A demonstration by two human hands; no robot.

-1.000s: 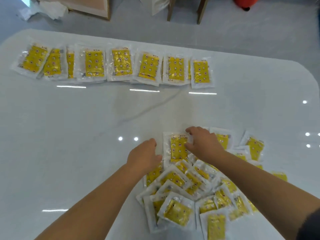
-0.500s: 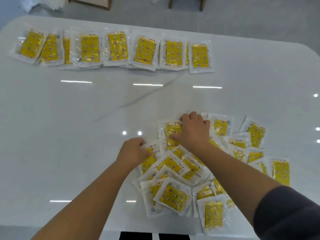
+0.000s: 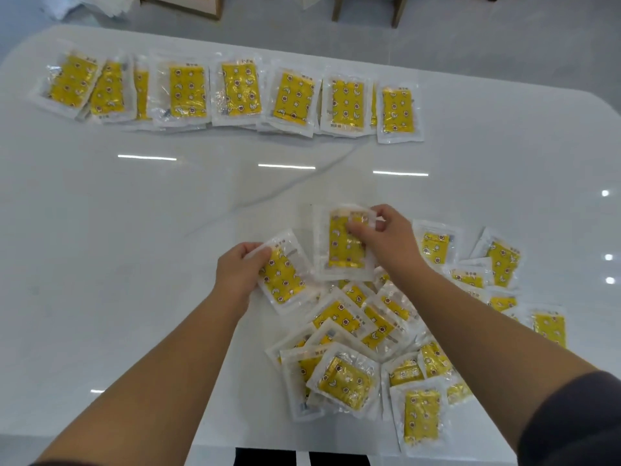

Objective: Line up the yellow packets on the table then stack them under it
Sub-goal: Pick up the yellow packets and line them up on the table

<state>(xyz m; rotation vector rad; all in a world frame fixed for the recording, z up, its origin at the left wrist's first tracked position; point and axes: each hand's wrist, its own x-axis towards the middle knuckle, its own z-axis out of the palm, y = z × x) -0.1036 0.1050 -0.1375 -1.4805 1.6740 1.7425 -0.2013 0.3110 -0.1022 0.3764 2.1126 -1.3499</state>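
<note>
Head view: we look down on a glossy white tabletop [image 3: 100,247] with ceiling lights mirrored in it. Along its far side lies a row of yellow packets [image 3: 232,92]. Each is a clear wrapper around a yellow patterned insert, and they lie side by side with neighbours overlapping, most of all at the left end. Nearer to us, right of centre, a loose pile [image 3: 369,331] of the same packets lies jumbled at mixed angles and reaches close to the near edge. Our left hand [image 3: 237,274] has fingers and thumb curled on the upper left corner of a tilted packet [image 3: 285,280] at the pile's left edge. Our right hand [image 3: 389,237] pinches the top edge of a straighter packet [image 3: 346,250], which sits nearly square to us just beside the tilted one, at the far end of the pile. We cannot tell whether either packet is lifted clear of the tabletop. A dark sleeve [image 3: 571,415] covers our right upper arm at lower right, and our left forearm is bare. Beyond the tabletop we see grey floor [image 3: 504,38] and two wooden legs [image 3: 336,8].
</note>
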